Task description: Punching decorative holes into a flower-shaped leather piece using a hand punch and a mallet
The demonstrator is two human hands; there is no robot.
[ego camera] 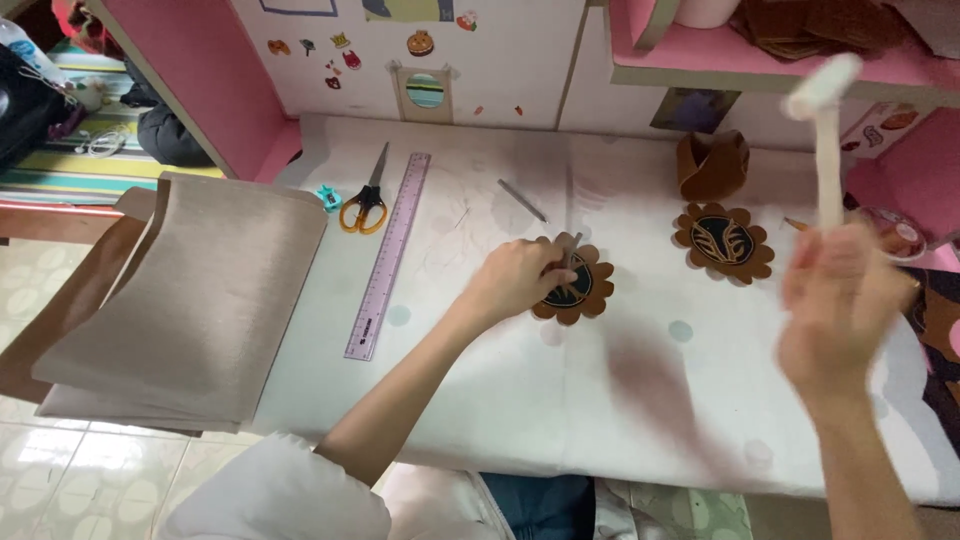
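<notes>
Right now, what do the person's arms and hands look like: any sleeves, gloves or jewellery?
Both hands are bare, without gloves. The left arm has a white sleeve pushed up above the elbow. The right arm shows no sleeve. The right hand is motion-blurred, so rings cannot be told.

Orange-handled scissors (365, 205) lying beside a purple ruler (388, 255), tan sheets (185, 300) overhanging the table edge, second scalloped leather piece (723, 242) sitting apart

Two brown scalloped leather pieces (572, 290) (both flat); one ruler (388, 255); one scissors (365, 205); one mallet (826, 130)

Left hand (520, 280) pins punch (568, 252) on leather flower (580, 292); right hand (840, 300) raises mallet (826, 120).
</notes>
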